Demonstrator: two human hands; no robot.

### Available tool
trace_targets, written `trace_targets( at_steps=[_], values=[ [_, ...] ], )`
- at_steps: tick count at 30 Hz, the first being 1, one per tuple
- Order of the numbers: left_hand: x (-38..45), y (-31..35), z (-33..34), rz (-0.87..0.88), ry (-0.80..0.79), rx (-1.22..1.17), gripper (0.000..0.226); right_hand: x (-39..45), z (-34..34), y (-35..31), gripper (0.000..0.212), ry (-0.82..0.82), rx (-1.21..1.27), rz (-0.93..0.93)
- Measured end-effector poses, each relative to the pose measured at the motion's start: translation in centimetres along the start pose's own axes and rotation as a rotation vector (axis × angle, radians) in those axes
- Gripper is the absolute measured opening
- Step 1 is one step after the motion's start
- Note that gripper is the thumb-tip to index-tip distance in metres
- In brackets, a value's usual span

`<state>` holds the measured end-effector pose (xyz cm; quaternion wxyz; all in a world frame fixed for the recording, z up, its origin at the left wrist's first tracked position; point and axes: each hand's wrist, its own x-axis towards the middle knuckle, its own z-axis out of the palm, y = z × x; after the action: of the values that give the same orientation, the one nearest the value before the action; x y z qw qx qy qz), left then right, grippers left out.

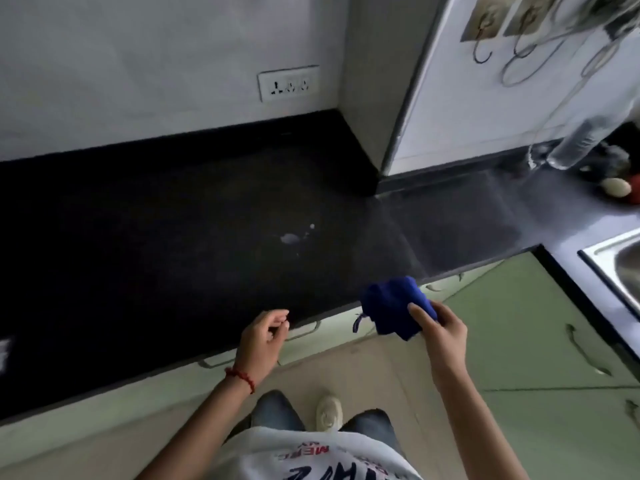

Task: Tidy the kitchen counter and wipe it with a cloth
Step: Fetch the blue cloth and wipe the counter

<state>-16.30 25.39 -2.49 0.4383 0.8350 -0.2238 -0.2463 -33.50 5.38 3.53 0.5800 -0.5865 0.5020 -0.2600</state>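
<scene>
A black kitchen counter (145, 237) runs along the wall and turns the corner to the right. A small pale wet smear (290, 238) lies near its middle. My right hand (440, 329) grips a bunched blue cloth (393, 304) just above the counter's front edge, right of the smear. My left hand (265, 336) hovers at the front edge with fingers loosely curled and nothing in it; a red thread band circles its wrist.
A steel sink (620, 268) is set into the counter at the far right. A clear bottle (576, 143) and small round items (616, 187) sit in the back right corner. A wall socket (288, 84) is above the counter. Green drawer fronts (540, 341) lie below.
</scene>
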Motion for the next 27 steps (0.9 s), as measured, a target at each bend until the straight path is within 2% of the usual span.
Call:
trace_targets(
  at_steps=[5, 7, 9, 11, 16, 23, 27],
  values=[
    [3.1, -0.8, -1.3, 0.011, 0.102, 0.198, 0.028, 6.0, 5.5, -0.9, 0.015, -0.287, -0.166, 0.051],
    [4.4, -1.4, -1.7, 0.004, 0.123, 0.311, 0.037, 7.3, 7.7, -0.1, 0.032, -0.278, -0.379, 0.022],
    [5.6, -2.4, -2.0, 0.001, 0.116, 0.474, 0.045, 7.6, 9.1, 0.6, 0.044, -0.158, -0.724, -0.191],
    [6.6, -3.2, -2.3, -0.007, 0.085, 0.620, 0.048, 6.9, 10.4, 1.1, 0.049, -0.125, -0.882, -0.400],
    [8.8, -4.3, -3.3, -0.031, 0.036, 0.789, 0.059, 5.9, 13.4, 4.4, 0.069, -0.267, -1.163, -0.437],
    [10.1, -5.3, -4.1, -0.012, 0.038, 0.843, 0.058, 13.5, 17.3, 1.3, 0.068, -0.450, -1.298, -0.581],
    [10.2, -5.7, -4.0, -0.010, 0.060, 0.862, 0.057, 19.0, 21.3, -1.0, 0.063, -0.472, -1.330, -0.620]
  ],
)
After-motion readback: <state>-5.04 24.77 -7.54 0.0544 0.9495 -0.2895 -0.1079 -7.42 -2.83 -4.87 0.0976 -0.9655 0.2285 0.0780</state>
